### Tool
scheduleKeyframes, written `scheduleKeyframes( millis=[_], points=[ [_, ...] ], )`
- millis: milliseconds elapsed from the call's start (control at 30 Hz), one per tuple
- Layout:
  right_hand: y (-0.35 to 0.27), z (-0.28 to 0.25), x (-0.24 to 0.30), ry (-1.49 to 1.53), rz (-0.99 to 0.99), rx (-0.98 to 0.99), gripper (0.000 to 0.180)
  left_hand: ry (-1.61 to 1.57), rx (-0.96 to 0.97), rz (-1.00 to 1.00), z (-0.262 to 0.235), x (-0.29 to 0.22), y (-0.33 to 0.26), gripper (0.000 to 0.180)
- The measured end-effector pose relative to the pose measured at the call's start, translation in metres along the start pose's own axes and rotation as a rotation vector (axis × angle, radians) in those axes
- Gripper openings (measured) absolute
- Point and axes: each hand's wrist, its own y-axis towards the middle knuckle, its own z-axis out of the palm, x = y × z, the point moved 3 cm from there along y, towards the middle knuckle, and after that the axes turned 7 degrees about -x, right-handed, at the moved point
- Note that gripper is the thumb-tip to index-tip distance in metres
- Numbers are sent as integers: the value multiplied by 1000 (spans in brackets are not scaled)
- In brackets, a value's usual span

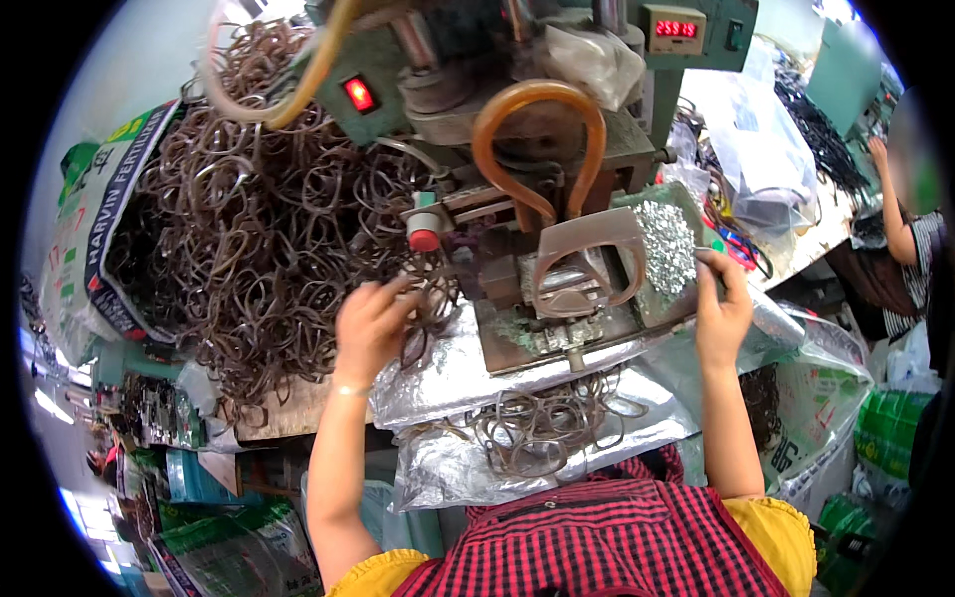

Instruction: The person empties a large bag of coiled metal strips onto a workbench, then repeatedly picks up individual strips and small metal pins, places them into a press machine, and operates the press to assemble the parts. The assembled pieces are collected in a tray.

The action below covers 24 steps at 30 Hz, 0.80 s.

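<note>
My left hand (370, 326) is at the right edge of a large heap of brown loops (288, 219), its fingers curled in at the nearest ones. Whether a loop is gripped there is hard to see. To the right, my right hand (724, 306) has thumb and fingers bent together at the right edge of a green tray (652, 306) heaped with small silver pieces (665, 247). What its fingertips hold, if anything, is too small to make out. Between my hands, a wide brown loop (589, 235) sits on the metal fixture (502, 333) of a green press machine (637, 139).
More brown loops (557, 423) lie on silver sheeting (428, 468) in front of me. A red push button (423, 239) stands left of the fixture. An orange hose (487, 124) arches above it. A printed sack (124, 224) borders the heap. Another person's arm (895, 214) shows far right.
</note>
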Motion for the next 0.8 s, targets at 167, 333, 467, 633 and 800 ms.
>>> scheduleKeyframes(
  millis=[167,333,467,633,800],
  points=[
    [-19,-67,-31,-102,123,-45,12,-222,-610,-817,-48,7,-66,19],
    [2,-28,58,151,-65,265,21,-554,-636,-959,-40,-18,-29,28],
    [28,51,96,375,-226,220,20,-664,-591,-770,-2,-23,-6,26],
    [0,86,93,719,315,340,32,-602,-666,-918,24,-41,-43,28],
    [2,79,97,775,437,374,40,-496,-732,-716,15,-47,-11,23]
  ],
)
